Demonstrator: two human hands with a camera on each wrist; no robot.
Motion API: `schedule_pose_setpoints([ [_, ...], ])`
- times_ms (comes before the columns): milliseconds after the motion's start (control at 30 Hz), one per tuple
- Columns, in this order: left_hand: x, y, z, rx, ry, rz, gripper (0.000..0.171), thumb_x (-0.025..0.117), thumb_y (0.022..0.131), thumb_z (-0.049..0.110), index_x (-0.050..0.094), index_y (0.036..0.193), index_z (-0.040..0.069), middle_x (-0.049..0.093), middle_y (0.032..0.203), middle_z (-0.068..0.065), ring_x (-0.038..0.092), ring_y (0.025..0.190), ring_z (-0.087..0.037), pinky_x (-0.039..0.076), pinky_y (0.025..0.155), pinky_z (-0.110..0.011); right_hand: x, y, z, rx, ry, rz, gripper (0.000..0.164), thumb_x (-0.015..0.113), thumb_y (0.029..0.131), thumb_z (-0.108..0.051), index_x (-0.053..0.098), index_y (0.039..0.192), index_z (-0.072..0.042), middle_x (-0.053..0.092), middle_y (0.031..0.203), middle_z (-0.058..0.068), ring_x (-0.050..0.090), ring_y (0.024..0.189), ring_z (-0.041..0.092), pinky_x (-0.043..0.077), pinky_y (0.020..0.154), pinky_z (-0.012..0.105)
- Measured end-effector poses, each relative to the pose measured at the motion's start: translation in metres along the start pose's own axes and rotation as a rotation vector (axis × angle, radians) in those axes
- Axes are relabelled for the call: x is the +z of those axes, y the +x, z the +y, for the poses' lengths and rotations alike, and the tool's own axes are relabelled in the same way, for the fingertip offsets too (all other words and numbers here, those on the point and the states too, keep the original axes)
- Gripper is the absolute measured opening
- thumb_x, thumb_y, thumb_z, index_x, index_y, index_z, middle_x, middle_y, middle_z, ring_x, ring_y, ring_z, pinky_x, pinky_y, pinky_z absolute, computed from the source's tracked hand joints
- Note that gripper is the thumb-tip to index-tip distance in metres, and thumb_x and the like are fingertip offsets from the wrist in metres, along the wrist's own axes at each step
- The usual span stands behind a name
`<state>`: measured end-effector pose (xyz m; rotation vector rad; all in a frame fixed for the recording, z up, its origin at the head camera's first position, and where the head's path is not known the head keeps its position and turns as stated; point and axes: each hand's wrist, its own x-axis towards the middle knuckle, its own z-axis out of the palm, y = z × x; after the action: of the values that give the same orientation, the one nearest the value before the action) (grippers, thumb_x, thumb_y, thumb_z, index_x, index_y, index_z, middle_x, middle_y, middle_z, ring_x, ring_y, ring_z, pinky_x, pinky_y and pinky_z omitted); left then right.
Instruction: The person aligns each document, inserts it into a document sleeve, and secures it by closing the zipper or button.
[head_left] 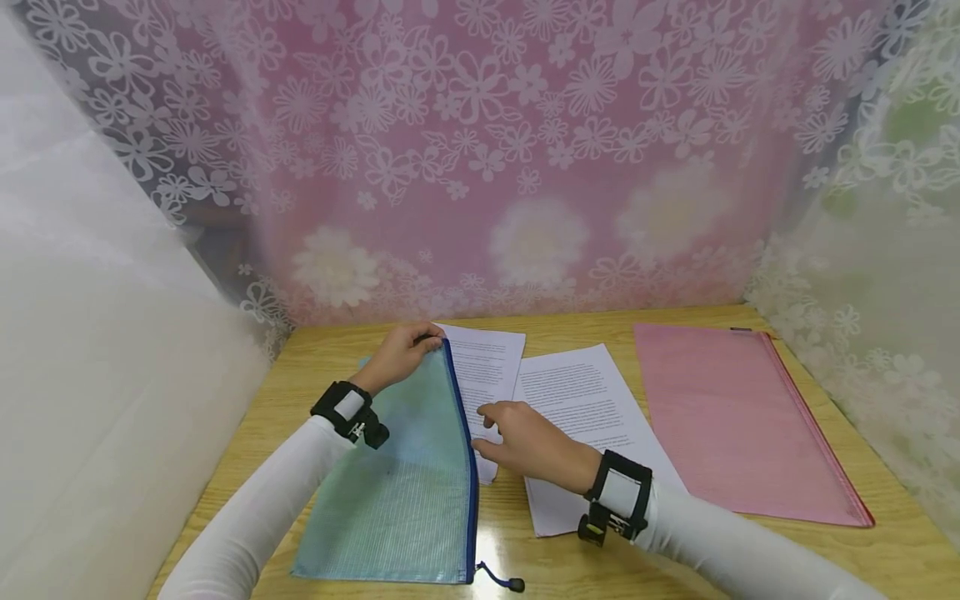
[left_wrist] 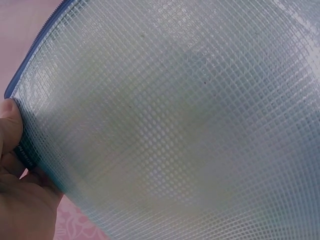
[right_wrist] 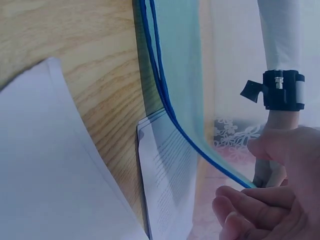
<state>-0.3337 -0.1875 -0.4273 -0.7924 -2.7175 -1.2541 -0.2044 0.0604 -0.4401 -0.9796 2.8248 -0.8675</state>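
A blue-green mesh zip pouch point(head_left: 397, 492) with a dark blue zipper edge lies raised at its far end. My left hand point(head_left: 401, 357) pinches its far corner, thumb on one face, as the left wrist view shows up close. Two blue zipper edges point(right_wrist: 159, 75) part from each other in the right wrist view. Just right of the zipper hovers my right hand point(head_left: 528, 442), fingers loosely bent with nothing between them. Partly behind the pouch is a stack of printed sheets point(head_left: 491, 367). Another printed stack point(head_left: 585, 400) lies under my right forearm and hand.
A pink zip pouch point(head_left: 735, 417) lies flat at the right of the wooden table point(head_left: 277, 433). The blue pouch's zipper pull point(head_left: 516, 585) dangles at the near edge. Flowered curtains point(head_left: 480, 167) hang behind and at the sides.
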Motion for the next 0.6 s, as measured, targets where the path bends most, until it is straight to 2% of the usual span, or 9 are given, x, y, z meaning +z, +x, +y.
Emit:
schedule_pose_setpoints([
  [133,-0.001,-0.001,0.003,-0.001,0.006,-0.002,0.017,0.059,0.105,0.01,0.072,0.113,0.005,0.073,0.109,-0.012,0.064,0.093,-0.02,0.051,0.081,-0.032,0.002,0.004,0.002,0.025,0.023,-0.028,0.047,0.073,0.096,-0.027,0.066,0.129,0.006,0.075,0.112,0.017,0.066,0.078,0.015,0.048,0.057,0.021],
  [267,-0.002,-0.002,0.005,0.009,0.013,-0.006,0.017,0.059,0.104,0.011,0.073,0.113,0.005,0.073,0.109,-0.012,0.063,0.092,-0.02,0.05,0.079,-0.03,0.007,0.009,0.004,0.055,0.032,-0.063,0.049,0.072,0.097,-0.029,0.065,0.13,0.007,0.074,0.113,0.018,0.058,0.07,0.009,0.046,0.054,0.021],
  [600,-0.003,-0.004,0.002,0.067,0.003,0.003,0.016,0.059,0.104,0.008,0.072,0.112,0.004,0.072,0.106,-0.012,0.063,0.09,-0.019,0.05,0.076,-0.029,0.021,0.018,0.013,0.037,0.043,-0.092,0.034,0.07,0.098,-0.023,0.071,0.119,0.004,0.075,0.108,0.016,0.055,0.063,0.006,0.046,0.057,0.02],
])
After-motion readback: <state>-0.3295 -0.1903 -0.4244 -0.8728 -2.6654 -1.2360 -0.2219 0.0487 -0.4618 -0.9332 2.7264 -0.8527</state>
